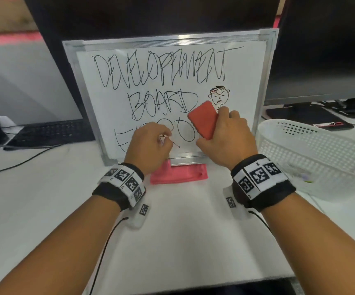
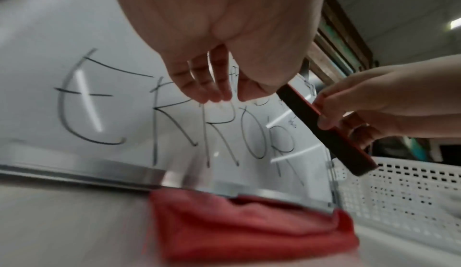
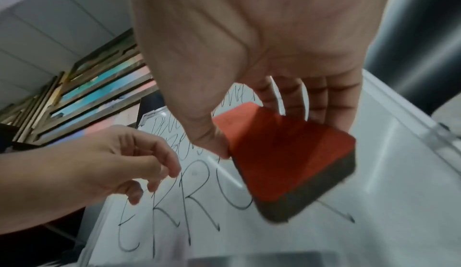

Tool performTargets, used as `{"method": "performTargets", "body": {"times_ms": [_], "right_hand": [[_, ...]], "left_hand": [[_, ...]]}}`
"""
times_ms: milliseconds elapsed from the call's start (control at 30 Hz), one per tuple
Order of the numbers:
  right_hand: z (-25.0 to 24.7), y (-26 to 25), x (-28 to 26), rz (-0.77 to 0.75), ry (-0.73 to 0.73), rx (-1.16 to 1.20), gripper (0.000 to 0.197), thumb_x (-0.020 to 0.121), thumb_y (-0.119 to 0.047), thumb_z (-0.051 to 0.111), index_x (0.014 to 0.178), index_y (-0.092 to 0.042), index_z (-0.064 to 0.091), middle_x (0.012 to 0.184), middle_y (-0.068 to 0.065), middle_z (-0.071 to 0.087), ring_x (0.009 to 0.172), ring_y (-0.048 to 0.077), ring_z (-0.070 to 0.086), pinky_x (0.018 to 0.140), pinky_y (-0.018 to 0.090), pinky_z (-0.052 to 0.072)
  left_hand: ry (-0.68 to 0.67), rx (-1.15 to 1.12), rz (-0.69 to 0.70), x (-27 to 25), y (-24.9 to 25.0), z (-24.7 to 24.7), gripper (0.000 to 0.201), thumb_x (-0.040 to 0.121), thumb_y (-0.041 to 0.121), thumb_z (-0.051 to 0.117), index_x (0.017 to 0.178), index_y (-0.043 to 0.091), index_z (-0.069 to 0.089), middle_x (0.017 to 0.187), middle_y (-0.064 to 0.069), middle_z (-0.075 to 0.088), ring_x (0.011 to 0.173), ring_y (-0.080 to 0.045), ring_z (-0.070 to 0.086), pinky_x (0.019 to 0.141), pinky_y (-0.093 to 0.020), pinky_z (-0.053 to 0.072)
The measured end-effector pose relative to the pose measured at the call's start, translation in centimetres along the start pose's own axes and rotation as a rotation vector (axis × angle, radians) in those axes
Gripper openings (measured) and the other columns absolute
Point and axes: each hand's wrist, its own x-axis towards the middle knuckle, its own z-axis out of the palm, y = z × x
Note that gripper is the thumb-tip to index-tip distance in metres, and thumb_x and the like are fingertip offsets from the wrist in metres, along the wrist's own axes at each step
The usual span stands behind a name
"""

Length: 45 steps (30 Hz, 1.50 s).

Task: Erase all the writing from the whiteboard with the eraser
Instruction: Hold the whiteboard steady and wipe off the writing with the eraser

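A metal-framed whiteboard [image 1: 100, 107] leans upright against a dark monitor. Black marker writing covers it: "DEVELOPMENT", "BOARD", a bottom word "ERROR" [image 2: 174, 123], and a small doodled face [image 1: 219, 95]. My right hand [image 1: 219, 128] grips a red eraser [image 1: 203, 120] with a dark felt underside [image 3: 299, 202]. It holds the eraser in front of the board's lower right, tilted, just below the doodle. My left hand [image 1: 151, 143] hovers before the bottom word with fingers loosely curled and nothing in them. The two hands hide part of that word in the head view.
A pink cloth [image 1: 178, 173] lies on the white table under the board's bottom edge. A white perforated basket [image 1: 313, 152] stands close at the right. A black keyboard [image 1: 51, 133] and cables lie at the left, with a second monitor [image 1: 321, 50] at the back right.
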Motion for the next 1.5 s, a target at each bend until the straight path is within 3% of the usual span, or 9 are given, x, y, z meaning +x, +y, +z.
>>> {"method": "performTargets", "body": {"times_ms": [167, 267, 400, 567, 667, 900, 1233, 1400, 1500], "right_hand": [[2.0, 0.2, -1.3, 0.137, -0.258, -0.069, 0.067, 0.078, -0.053, 0.07, 0.121, -0.011, 0.042, 0.105, 0.008, 0.054, 0.099, 0.033, 0.061, 0.072, 0.037, 0.042], [2.0, 0.4, -1.7, 0.193, -0.344, -0.126, 0.063, 0.075, -0.053, 0.072, 0.116, -0.013, 0.044, 0.101, 0.004, 0.051, 0.099, 0.03, 0.06, 0.075, 0.035, 0.043], [1.4, 0.7, -2.5, 0.231, -0.413, -0.138, 0.046, 0.08, -0.048, 0.073, 0.081, -0.022, 0.034, 0.083, -0.003, 0.037, 0.087, 0.024, 0.048, 0.075, 0.033, 0.042], [2.1, 1.6, -2.0, 0.283, -0.363, -0.12, 0.071, 0.075, -0.055, 0.074, 0.124, -0.012, 0.045, 0.095, 0.0, 0.045, 0.088, 0.023, 0.047, 0.075, 0.033, 0.041], [2.2, 2.2, -1.6, 0.292, -0.359, -0.139, 0.068, 0.08, -0.055, 0.069, 0.126, -0.011, 0.047, 0.096, 0.001, 0.044, 0.089, 0.023, 0.048, 0.075, 0.034, 0.041], [2.2, 2.8, -0.9, 0.278, -0.367, -0.163, 0.058, 0.079, -0.058, 0.068, 0.113, -0.012, 0.056, 0.087, 0.001, 0.05, 0.083, 0.025, 0.055, 0.076, 0.035, 0.053], [2.2, 3.1, -0.6, 0.264, -0.246, -0.078, 0.065, 0.079, -0.053, 0.07, 0.121, -0.008, 0.051, 0.108, 0.009, 0.057, 0.101, 0.032, 0.062, 0.081, 0.039, 0.053], [2.6, 3.4, -0.6, 0.296, -0.348, -0.124, 0.058, 0.077, -0.059, 0.071, 0.108, -0.012, 0.056, 0.08, 0.0, 0.047, 0.083, 0.026, 0.057, 0.078, 0.038, 0.057], [2.5, 3.4, -0.7, 0.297, -0.341, -0.13, 0.055, 0.077, -0.059, 0.071, 0.104, -0.014, 0.053, 0.086, 0.002, 0.049, 0.084, 0.026, 0.057, 0.081, 0.039, 0.057]], "left_hand": [[0.052, 0.115, -0.007, -1.5, -2.2, -1.5, 0.019, 0.087, 0.027, 0.057, 0.1, 0.021, 0.07, 0.099, 0.005, 0.06, 0.091, -0.019, 0.058, 0.083, -0.037, 0.051], [-0.108, 0.245, 0.013, -1.8, -2.1, -1.4, 0.017, 0.089, 0.026, 0.056, 0.099, 0.021, 0.069, 0.09, 0.004, 0.061, 0.081, -0.018, 0.056, 0.078, -0.038, 0.051], [-0.363, 0.299, 0.038, -1.9, -1.3, -0.4, 0.017, 0.088, 0.028, 0.054, 0.097, 0.023, 0.069, 0.086, 0.006, 0.061, 0.082, -0.019, 0.056, 0.078, -0.04, 0.052], [-0.548, 0.298, 0.05, -1.9, -0.9, 1.2, 0.03, 0.088, 0.034, 0.054, 0.111, 0.024, 0.07, 0.083, 0.011, 0.055, 0.085, -0.016, 0.053, 0.084, -0.039, 0.052], [-0.576, 0.311, 0.049, -1.7, -1.1, 1.5, 0.035, 0.087, 0.037, 0.054, 0.116, 0.025, 0.07, 0.089, 0.008, 0.059, 0.094, -0.02, 0.059, 0.085, -0.038, 0.052], [-0.621, 0.409, 0.121, -1.6, -1.5, 2.1, 0.022, 0.086, 0.036, 0.048, 0.078, 0.019, 0.059, 0.08, 0.002, 0.054, 0.078, -0.024, 0.055, 0.07, -0.039, 0.052], [-0.612, 0.422, 0.161, -1.3, -1.5, 3.2, 0.019, 0.089, 0.034, 0.049, 0.083, 0.02, 0.061, 0.084, 0.002, 0.052, 0.081, -0.022, 0.054, 0.069, -0.038, 0.051], [-0.606, 0.415, 0.162, -1.2, -1.6, 3.2, 0.018, 0.088, 0.032, 0.049, 0.077, 0.02, 0.057, 0.081, 0.003, 0.05, 0.076, -0.022, 0.053, 0.066, -0.037, 0.05], [-0.609, 0.411, 0.157, -1.2, -1.5, 3.2, 0.018, 0.087, 0.032, 0.049, 0.077, 0.02, 0.058, 0.08, 0.002, 0.051, 0.075, -0.022, 0.053, 0.065, -0.038, 0.051]]}}
